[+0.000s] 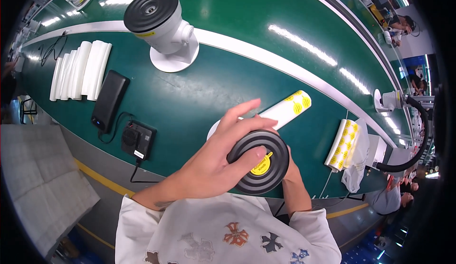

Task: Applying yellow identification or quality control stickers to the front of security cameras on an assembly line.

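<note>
Close in front of me is a white device with a black ribbed round pad (242, 181) facing up; its body is mostly hidden under my hands. A round yellow sticker (261, 167) sits near the pad's middle. My left hand (221, 152) reaches over the pad with its thumb pressed on the sticker and its other fingers stretched out and apart. On the pad's right side, my right hand (292, 173) is wrapped round the device, its fingers largely hidden. Just beyond lies a white roll of yellow round stickers (285, 110), partly behind my left fingers.
A similar white device (168, 38) stands on a round base at the far left. White rolls (80, 71), a black power bank (110, 100) and a cabled black box (138, 139) lie left. Another sticker roll (343, 145) and a clear plastic bag (357, 164) lie right, near a black flexible hose (422, 140).
</note>
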The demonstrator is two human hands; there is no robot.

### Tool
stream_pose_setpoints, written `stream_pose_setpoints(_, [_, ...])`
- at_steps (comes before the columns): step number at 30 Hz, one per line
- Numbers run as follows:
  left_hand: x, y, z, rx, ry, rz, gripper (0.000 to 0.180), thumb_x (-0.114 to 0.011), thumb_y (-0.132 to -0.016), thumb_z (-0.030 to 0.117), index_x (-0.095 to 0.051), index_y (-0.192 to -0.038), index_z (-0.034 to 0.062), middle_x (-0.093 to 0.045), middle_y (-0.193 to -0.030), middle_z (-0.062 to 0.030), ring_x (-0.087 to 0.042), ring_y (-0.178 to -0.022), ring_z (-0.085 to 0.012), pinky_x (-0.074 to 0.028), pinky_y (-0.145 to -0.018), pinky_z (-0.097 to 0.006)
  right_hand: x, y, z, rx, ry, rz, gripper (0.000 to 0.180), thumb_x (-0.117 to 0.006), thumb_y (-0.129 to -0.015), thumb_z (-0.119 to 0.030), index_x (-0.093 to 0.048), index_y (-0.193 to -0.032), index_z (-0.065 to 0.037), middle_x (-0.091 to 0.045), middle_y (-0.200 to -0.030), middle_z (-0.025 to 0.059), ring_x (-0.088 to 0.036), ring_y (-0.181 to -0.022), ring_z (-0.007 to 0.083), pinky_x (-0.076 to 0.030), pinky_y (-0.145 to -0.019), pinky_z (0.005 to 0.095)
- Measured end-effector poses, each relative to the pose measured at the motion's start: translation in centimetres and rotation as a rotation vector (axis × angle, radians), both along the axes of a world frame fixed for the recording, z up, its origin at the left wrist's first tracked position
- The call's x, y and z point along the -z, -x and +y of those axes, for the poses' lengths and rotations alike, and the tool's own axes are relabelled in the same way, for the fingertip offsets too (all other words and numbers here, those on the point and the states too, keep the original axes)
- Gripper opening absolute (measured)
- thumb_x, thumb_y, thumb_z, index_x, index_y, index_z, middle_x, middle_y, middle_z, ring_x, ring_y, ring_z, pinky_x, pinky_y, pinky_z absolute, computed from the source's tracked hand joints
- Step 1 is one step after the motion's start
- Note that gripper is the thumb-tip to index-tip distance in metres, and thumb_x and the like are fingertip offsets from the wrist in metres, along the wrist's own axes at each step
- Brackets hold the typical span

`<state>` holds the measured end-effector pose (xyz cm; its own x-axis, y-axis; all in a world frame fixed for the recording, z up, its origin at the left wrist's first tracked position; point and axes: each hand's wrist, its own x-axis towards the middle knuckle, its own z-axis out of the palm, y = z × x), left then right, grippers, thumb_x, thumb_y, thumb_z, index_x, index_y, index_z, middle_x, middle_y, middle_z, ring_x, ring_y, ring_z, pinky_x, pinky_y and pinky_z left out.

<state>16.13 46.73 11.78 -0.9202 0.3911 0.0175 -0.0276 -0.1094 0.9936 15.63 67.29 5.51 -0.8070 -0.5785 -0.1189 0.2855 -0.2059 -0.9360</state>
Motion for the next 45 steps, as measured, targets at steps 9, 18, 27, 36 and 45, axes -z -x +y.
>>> stream_pose_setpoints(9, [5.1,-0.4,-1.5,-0.127,-0.522,-0.257,0.141,-0.086,-0.057,0.055,0.008,-0.151,0.01,-0.01,-0.156,-0.0177,-0.012,-0.145,-0.0318,-0.013,-0.115,-0.048,-2.2,2.7,-1.3,0.232,0.498,0.337,0.123,-0.09,-0.042,-0.06,-0.032,-0.134,0.0,-0.045,-0.124,0.0092,-0.046,-0.121,0.0274,-0.043,-0.103,0.0472])
stream_pose_setpoints(18, [5.1,-1.0,3.8,0.176,-0.962,-0.514,0.14,-0.081,-0.058,0.065,0.019,-0.149,0.0253,-0.027,-0.151,-0.0148,-0.027,-0.14,-0.0291,-0.025,-0.114,-0.046,-4.0,1.5,-1.7,0.397,0.802,0.251,0.138,-0.068,-0.047,-0.082,-0.009,-0.151,-0.011,-0.051,-0.126,0.0297,-0.055,-0.115,0.0413,-0.045,-0.1,0.0525])
stream_pose_setpoints(27, [4.1,-0.9,0.6,0.09,-0.637,-0.356,0.138,-0.071,-0.059,0.071,0.023,-0.148,0.0203,-0.031,-0.142,-0.0161,-0.051,-0.112,-0.027,-0.054,-0.082,-0.037,-4.9,-0.3,0.1,0.3,0.382,-0.221,0.125,-0.078,-0.057,-0.069,-0.018,-0.148,-0.008,-0.056,-0.117,0.0248,-0.06,-0.107,0.0388,-0.046,-0.097,0.0517])
stream_pose_setpoints(36, [3.2,1.8,-2.5,0.371,-0.197,-0.344,0.118,-0.073,-0.065,0.041,0.002,-0.153,0.014,-0.033,-0.128,-0.0135,-0.049,-0.101,-0.0244,-0.044,-0.087,-0.035,-8.7,6.7,1.9,-0.799,-0.481,-0.092,0.051,-0.069,-0.087,-0.037,-0.057,-0.121,-0.001,-0.064,-0.107,0.0086,-0.06,-0.098,0.0136,-0.047,-0.084,0.0266])
stream_pose_setpoints(45, [2.3,2.6,-2.3,0.287,-0.124,-0.353,0.125,-0.082,-0.058,0.055,-0.009,-0.15,0.012,-0.033,-0.137,-0.0118,-0.044,-0.119,-0.0256,-0.042,-0.096,-0.036,-8.3,7.7,3.2,-0.629,-0.729,0.161,0.071,-0.073,-0.077,-0.049,-0.052,-0.127,-0.001,-0.059,-0.119,0.017,-0.063,-0.096,0.0209,-0.051,-0.08,0.0314])
